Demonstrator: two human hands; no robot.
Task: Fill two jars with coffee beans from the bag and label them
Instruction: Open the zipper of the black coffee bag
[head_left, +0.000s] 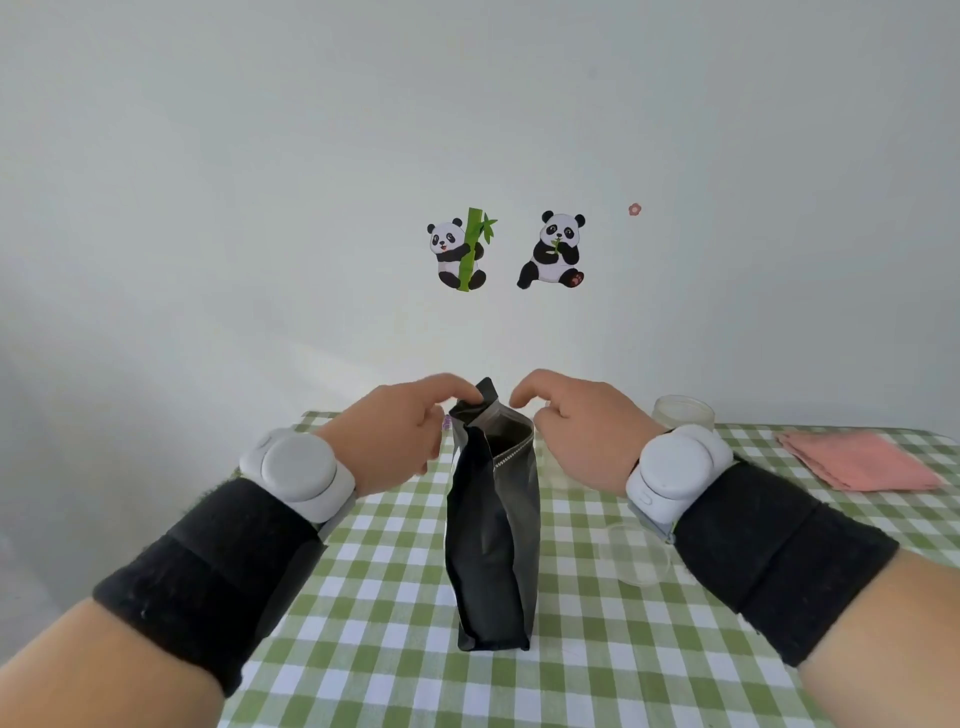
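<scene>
black bag upright, top open; near jar and far jar rightward.

1. Bag stands mid-table.
2. Left hand is at its top left corner, right hand just right of its top.
3. Far jar sits behind the right wrist, near jar below it, right of the bag.
4. Cloth lies far right.

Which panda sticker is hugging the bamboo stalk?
The left panda sticker, clinging to a tall green stalk; the right panda sticker just sits with a sprig.
</scene>
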